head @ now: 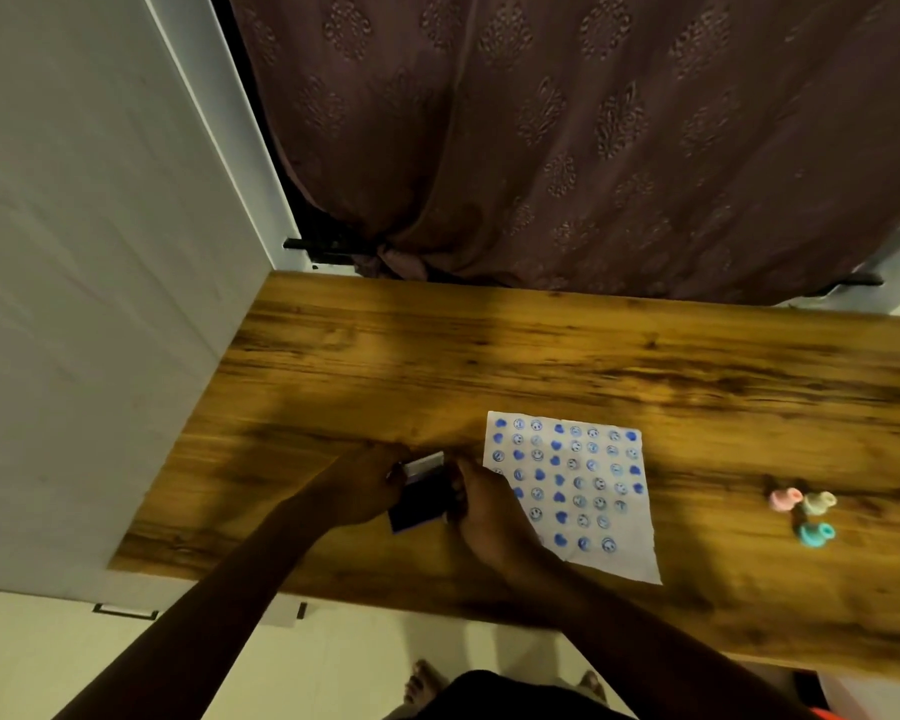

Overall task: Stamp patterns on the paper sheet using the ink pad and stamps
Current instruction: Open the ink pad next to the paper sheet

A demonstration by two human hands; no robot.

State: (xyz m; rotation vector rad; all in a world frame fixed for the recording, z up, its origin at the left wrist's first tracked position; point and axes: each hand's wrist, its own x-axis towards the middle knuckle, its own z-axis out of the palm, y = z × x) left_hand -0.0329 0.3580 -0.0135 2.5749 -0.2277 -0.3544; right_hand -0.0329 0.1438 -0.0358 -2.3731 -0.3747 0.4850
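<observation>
A white paper sheet [583, 491] lies on the wooden table [541, 356], covered with rows of blue stamped hearts and smiley faces. Left of it sits a dark blue ink pad [421, 498] with its lid raised at the far side. My left hand [359, 488] grips the pad's left side and lid. My right hand [481, 504] holds the pad's right edge, its wrist lying over the sheet's left margin. Three small stamps lie at the right: a pink stamp [784, 499], a cream stamp [819, 502] and a teal stamp [815, 533].
A white cabinet wall [89, 304] borders the table on the left. A patterned maroon curtain [567, 137] hangs behind the far edge. The near table edge runs just above my feet [427, 680] on the pale floor.
</observation>
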